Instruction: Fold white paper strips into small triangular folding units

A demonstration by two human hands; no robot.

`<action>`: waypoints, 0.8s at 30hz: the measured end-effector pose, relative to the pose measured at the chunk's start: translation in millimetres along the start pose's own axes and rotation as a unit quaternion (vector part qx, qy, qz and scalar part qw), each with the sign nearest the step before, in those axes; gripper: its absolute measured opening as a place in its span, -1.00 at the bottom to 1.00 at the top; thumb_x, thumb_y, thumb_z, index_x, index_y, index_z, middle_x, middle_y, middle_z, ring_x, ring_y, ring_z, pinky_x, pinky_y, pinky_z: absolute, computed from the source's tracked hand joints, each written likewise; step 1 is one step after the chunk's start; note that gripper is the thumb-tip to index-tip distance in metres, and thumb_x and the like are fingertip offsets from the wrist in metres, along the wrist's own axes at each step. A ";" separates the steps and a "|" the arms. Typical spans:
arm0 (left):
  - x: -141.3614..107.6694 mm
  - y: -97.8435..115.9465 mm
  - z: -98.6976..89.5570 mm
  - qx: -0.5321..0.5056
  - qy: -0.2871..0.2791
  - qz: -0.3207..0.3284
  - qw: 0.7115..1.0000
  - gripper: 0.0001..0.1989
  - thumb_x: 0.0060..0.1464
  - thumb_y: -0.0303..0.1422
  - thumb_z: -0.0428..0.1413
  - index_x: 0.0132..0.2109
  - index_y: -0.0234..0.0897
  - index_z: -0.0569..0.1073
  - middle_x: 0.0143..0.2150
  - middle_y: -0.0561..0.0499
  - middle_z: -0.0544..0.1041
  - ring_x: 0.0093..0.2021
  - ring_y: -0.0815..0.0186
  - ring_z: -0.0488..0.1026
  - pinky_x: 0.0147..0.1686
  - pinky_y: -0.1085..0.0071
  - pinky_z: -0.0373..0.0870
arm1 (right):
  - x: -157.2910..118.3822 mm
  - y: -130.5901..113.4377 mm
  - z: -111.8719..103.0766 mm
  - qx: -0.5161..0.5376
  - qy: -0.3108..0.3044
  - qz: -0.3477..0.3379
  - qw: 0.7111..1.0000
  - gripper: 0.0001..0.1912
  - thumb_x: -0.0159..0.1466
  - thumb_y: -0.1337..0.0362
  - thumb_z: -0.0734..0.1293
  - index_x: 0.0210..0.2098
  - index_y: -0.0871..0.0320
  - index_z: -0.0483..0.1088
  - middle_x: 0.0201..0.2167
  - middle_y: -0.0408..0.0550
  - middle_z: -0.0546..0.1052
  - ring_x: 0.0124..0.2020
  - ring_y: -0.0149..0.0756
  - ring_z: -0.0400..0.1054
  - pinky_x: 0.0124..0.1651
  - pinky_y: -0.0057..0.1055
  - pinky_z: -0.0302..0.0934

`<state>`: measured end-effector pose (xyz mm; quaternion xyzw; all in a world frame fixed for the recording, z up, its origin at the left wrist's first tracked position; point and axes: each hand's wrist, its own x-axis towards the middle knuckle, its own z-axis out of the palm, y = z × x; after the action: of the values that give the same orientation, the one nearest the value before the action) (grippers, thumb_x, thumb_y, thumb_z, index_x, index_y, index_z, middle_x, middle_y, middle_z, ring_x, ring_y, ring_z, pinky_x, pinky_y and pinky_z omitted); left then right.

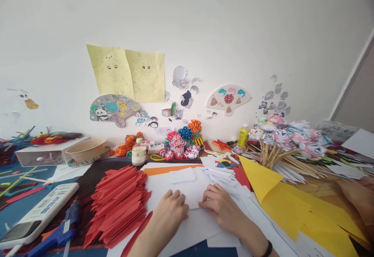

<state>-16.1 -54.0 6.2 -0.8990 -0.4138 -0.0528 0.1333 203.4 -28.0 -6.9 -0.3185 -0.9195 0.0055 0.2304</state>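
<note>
My left hand [172, 210] rests on a sheet of white paper [193, 194], its fingers curled and pressed together at the near edge. Opposite it, my right hand [219, 204] pinches the same edge between thumb and fingers. More white sheets [198, 225] lie underneath. Just beyond the hands is a small white paper rectangle [182, 175], with narrow white folded strips [222, 177] fanned out to its right. A large stack of red folded paper strips [119, 202] spreads beside my left forearm.
A blue glue gun [66, 225] and a white power strip [43, 210] lie at left. Yellow paper sheets [289, 206] cover the right side. A small bottle [138, 152], craft flowers [177, 138] and paper balls on sticks [271, 140] stand along the wall. Another person's arm [356, 194] shows at far right.
</note>
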 end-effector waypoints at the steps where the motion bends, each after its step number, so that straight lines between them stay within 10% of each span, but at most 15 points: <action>1: 0.0 -0.9 0.7 0.000 -0.005 -0.009 1.000 -0.92 0.13 -0.37 0.13 -0.33 -0.27 0.46 -0.33 -0.02 0.47 -0.27 0.23 0.36 -0.36 0.34 0.14 | 0.3 -0.1 -0.3 0.001 -0.001 0.004 1.000 -0.78 0.23 0.46 0.27 -0.25 0.05 0.49 -0.37 -0.13 0.46 -0.27 -0.28 0.24 -0.20 -0.31 0.04; 10: 3.7 -3.1 16.4 0.035 0.068 -0.015 0.997 -0.82 0.21 -0.53 -0.06 -0.36 -0.32 0.36 -0.37 -0.04 0.43 -0.35 0.23 0.37 -0.39 0.35 0.18 | 4.7 1.5 10.2 -0.025 0.050 0.015 0.998 -0.79 0.32 0.44 0.19 -0.41 0.19 0.38 -0.43 -0.09 0.43 -0.34 -0.29 0.24 -0.26 -0.34 0.07; 24: 2.9 -11.4 -0.9 -0.339 0.114 -0.195 0.913 -0.77 0.12 -0.47 -0.12 -0.41 -0.28 0.39 -0.53 0.04 0.47 -0.49 0.34 0.39 -0.43 0.48 0.19 | 6.0 -3.9 0.8 0.209 0.174 0.095 0.958 -0.74 0.35 0.22 0.14 -0.19 0.10 0.44 -0.34 -0.04 0.52 -0.34 -0.28 0.39 -0.25 -0.39 0.28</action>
<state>-22.9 -45.0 9.8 -0.7792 -0.5206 -0.3170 -0.1458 196.7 -27.4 -4.5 -0.3452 -0.8090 0.1645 0.4464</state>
